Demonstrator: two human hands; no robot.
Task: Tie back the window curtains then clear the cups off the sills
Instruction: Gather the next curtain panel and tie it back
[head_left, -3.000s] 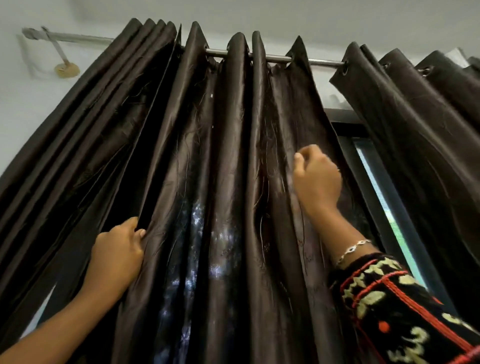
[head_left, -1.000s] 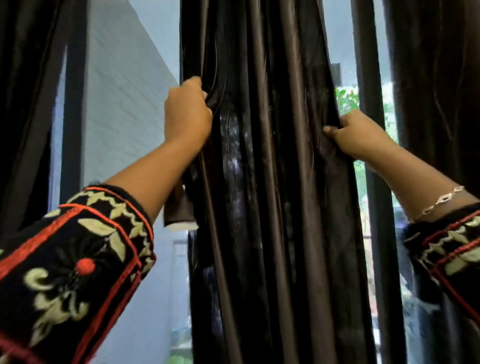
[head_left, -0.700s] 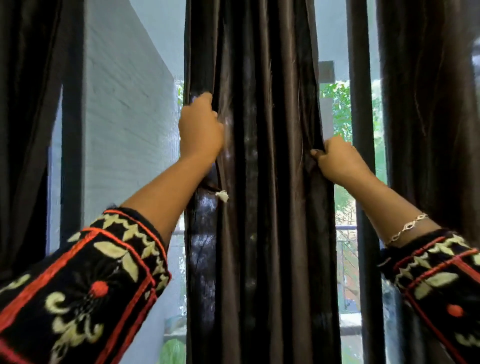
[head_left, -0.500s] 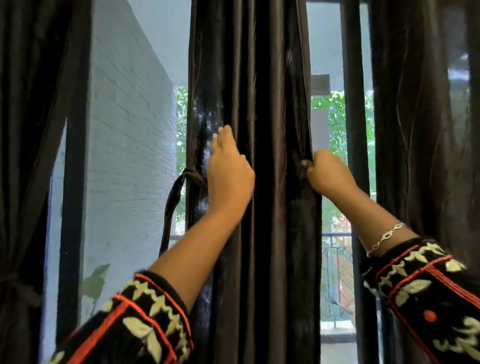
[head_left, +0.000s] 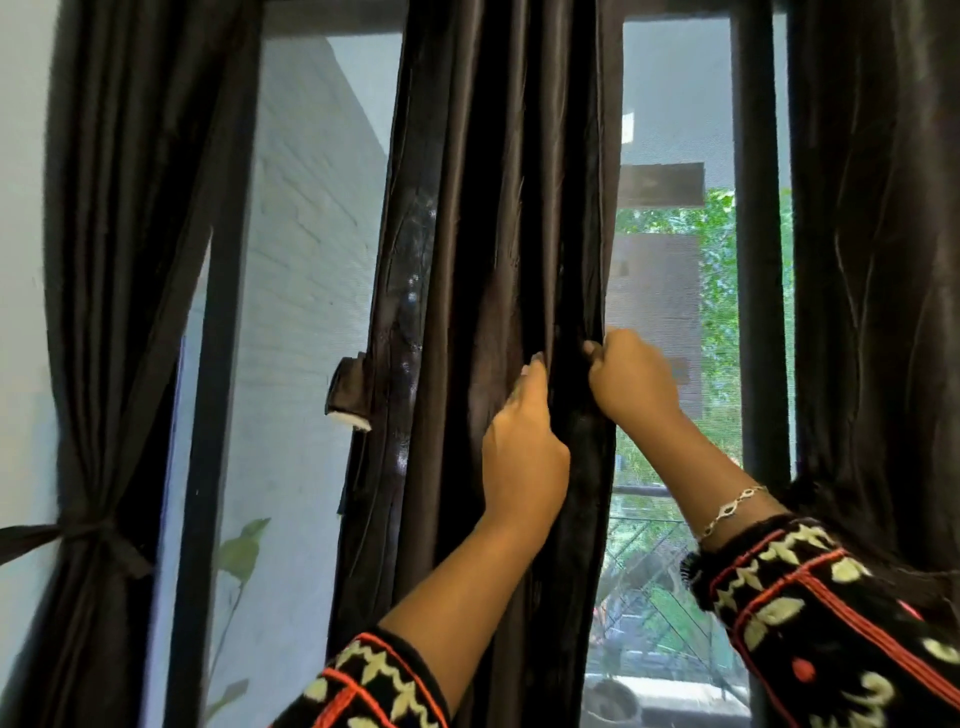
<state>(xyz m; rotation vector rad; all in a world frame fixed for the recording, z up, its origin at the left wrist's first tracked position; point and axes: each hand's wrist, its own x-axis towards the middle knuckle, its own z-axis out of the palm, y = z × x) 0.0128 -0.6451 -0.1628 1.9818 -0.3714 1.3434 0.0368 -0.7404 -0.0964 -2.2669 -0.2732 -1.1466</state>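
Curtain (head_left: 467, 208) all bunched up mid-window, left hand (head_left: 524, 452) gripping a fold, right hand (head_left: 631, 387) clutching the edge.

— What's outside on the left?
— A white brick wall (head_left: 311, 249), with a leafy plant (head_left: 241, 551) low beside it.
— And to the right?
— Green foliage (head_left: 722, 291) on either side of a dark upright frame bar (head_left: 758, 312), and a metal railing (head_left: 644, 545) lower down.
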